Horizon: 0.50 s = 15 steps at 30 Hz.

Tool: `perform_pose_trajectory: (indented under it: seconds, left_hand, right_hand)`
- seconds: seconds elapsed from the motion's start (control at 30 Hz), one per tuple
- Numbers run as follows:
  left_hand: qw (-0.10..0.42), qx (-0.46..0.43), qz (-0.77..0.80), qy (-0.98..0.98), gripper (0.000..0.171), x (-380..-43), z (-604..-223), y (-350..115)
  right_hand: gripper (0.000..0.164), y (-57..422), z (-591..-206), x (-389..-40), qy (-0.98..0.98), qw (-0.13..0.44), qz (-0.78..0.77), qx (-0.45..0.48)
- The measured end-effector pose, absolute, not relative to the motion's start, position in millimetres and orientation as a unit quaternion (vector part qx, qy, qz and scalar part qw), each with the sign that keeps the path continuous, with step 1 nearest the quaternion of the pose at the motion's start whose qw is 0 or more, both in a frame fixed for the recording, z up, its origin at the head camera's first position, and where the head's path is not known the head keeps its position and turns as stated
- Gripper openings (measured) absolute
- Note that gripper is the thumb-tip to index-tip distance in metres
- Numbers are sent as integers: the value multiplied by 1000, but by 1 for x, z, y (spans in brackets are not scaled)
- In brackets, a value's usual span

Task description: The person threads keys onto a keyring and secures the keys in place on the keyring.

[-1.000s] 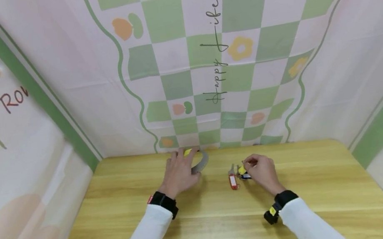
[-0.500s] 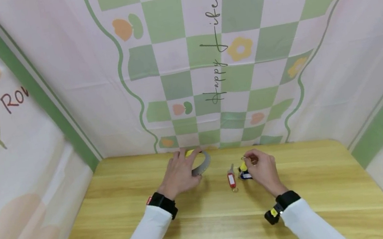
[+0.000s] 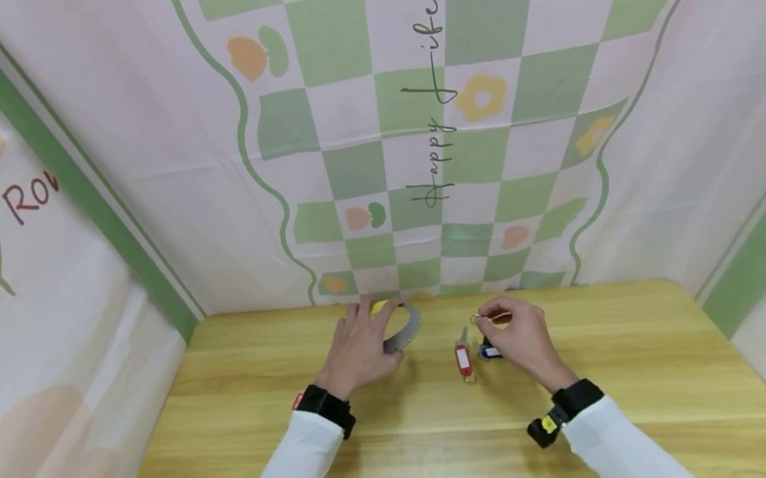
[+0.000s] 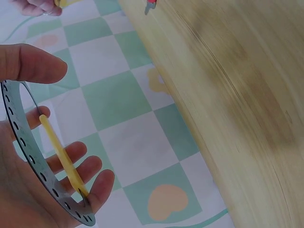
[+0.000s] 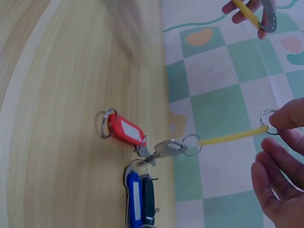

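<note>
My left hand (image 3: 359, 350) holds a grey C-shaped metal band (image 4: 32, 158) with a row of holes and a yellow bar (image 4: 61, 153) across its opening. The thumb lies over one end, with several fingers behind the bar. To the right, my right hand (image 3: 525, 336) pinches a split ring (image 5: 267, 115) between thumb and finger. A yellow key tag (image 5: 232, 137) hangs from that ring, with a silver key (image 5: 168, 148) on another ring at its far end. A red key tag (image 5: 127, 130) with a key lies on the table beside blue (image 5: 136, 198) and black (image 5: 148, 199) key tags.
The wooden table (image 3: 421, 469) ends at the back against a hanging cloth (image 3: 407, 108) with a green checked print. A printed cloth (image 3: 51, 345) also hangs on the left side. The key tags lie between the two hands.
My right hand has drawn the yellow-tagged key away from the other tags and raised it slightly. The red tag has turned and shifted a little. My left hand stays nearly still with the band.
</note>
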<state>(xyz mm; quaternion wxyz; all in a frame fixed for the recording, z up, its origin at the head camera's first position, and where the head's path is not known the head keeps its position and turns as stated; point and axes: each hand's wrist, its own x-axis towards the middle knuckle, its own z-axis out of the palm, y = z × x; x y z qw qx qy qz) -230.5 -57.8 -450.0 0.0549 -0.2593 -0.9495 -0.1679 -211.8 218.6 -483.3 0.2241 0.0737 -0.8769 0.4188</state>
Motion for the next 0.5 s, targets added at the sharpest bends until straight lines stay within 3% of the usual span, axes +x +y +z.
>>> perform_pose_trajectory:
  seconds: [0.5]
  left_hand:
    - [58,-268,-163,-948,83,-229,-447,-56]
  right_hand:
    - [21,214,-464,-208,-856,223,459,89]
